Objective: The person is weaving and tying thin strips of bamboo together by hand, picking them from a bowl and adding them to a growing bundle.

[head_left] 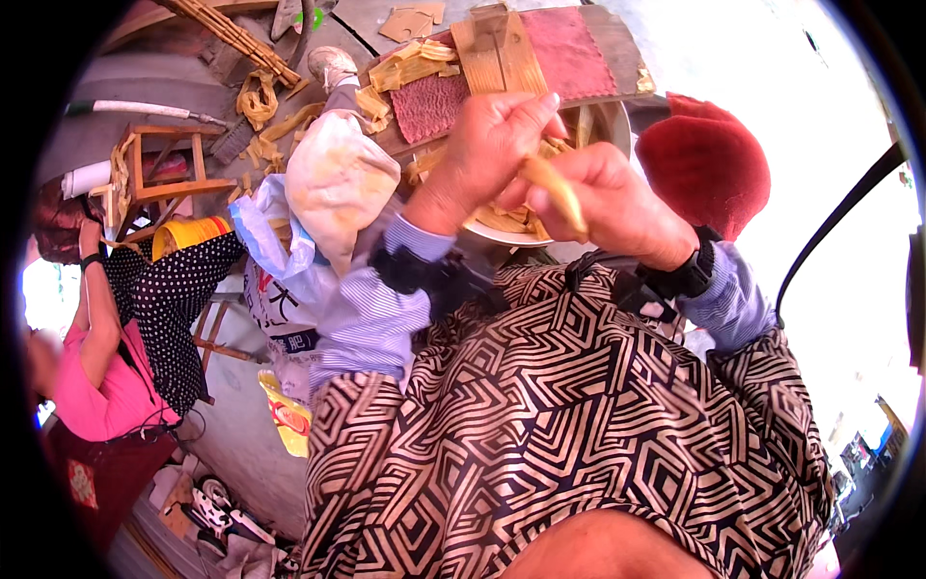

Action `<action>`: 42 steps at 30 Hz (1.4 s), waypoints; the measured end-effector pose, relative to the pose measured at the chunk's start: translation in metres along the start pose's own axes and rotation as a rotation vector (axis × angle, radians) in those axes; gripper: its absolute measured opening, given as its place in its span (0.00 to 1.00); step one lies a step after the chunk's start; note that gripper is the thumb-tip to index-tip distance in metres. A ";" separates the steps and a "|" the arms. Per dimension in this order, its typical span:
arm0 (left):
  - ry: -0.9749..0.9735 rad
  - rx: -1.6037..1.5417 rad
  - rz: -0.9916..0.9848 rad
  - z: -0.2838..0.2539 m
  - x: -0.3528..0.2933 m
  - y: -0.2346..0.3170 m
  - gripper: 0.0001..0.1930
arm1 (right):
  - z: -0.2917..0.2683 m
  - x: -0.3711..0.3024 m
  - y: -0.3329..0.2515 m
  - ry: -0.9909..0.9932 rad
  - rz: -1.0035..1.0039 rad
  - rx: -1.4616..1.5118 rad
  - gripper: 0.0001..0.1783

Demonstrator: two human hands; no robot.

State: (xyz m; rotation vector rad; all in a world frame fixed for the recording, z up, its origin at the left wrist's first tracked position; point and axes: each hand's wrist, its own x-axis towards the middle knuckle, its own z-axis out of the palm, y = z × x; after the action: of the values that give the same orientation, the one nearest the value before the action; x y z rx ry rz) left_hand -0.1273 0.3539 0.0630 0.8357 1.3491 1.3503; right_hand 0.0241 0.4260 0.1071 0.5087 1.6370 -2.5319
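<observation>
A pale yellow, curled strip (553, 193) of what looks like dried plant material is held in my right hand (617, 203), pinched between thumb and fingers. Just left of it and a little farther off is my left hand (487, 145), its fingers bent and thumb pressed on them; whatever they hold is hidden. Under both hands a white basin (502, 235) contains similar yellow strips, partly covered by my hands. Beyond the hands lies a wooden board (627, 58) with red textured pads (569, 53) and a lighter wooden block (497, 58) fixed across it.
More yellow strips (415, 64) lie on the board's left. A stained white cloth (342, 179) and a red rounded cloth (704, 164) flank the basin. At left, a co-worker in a pink top (106, 386) sits near a small wooden stool (169, 164). Long thin sticks (231, 39) lie far left.
</observation>
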 end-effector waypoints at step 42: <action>0.180 0.414 0.046 0.027 -0.023 -0.047 0.11 | -0.025 0.020 0.077 0.712 -0.586 -0.999 0.07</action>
State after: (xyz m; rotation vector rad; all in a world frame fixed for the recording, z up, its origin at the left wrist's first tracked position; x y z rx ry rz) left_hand -0.0871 0.3332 0.0247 1.0418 1.7981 1.2196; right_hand 0.0298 0.4179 0.0246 0.9253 3.3427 -1.3762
